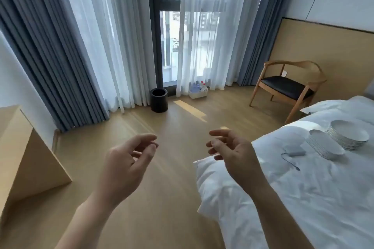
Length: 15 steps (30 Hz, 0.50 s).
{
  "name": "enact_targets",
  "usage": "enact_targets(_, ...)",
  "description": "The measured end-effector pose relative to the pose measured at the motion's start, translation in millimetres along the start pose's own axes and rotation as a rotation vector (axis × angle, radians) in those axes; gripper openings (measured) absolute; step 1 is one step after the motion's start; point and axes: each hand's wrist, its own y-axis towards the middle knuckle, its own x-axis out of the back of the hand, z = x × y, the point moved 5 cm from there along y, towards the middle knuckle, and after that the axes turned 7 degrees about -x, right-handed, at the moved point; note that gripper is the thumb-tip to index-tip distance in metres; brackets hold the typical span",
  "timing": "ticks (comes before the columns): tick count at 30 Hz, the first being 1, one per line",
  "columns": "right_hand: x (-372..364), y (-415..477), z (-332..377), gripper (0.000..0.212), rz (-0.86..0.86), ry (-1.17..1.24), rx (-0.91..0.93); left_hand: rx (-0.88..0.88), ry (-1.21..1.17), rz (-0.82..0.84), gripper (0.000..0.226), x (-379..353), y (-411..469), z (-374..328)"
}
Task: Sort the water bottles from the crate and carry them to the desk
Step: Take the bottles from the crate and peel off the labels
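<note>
A: Nearest, the left hand (123,164) and right hand (232,152) hover, fingers loosely curled, holding nothing.

B: And the bottles?

A: Far off, the water bottles (198,86) stand in a crate (198,93) by the curtain.

B: Probably heavy if full, slick, slightly squashy; grip mid-body, below the caps.

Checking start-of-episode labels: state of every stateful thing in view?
left hand: open, empty
right hand: open, empty
white plastic crate: on floor by window, holding water bottles upright
round black bin: upright, lidless
sheer white curtains: parted at the middle
wooden armchair with black seat: unoccupied
white plates: two stacks on the bed
</note>
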Motion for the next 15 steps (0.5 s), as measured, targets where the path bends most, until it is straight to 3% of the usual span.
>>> enact_targets(7, -83, 81, 30, 0.021, -0.019, 0.029, -0.031, 0.015, 0.012, 0.053, 0.029, 65, 94, 74)
enact_targets(11, -114, 116, 25, 0.022, -0.021, 0.018, -0.079, 0.049, -0.008, 0.081, 0.017, 69, 124, 110)
enact_targets(15, -132, 154, 21, 0.021, -0.046, 0.049, -0.095, 0.050, 0.011, 0.137, 0.019, 60, 158, 136)
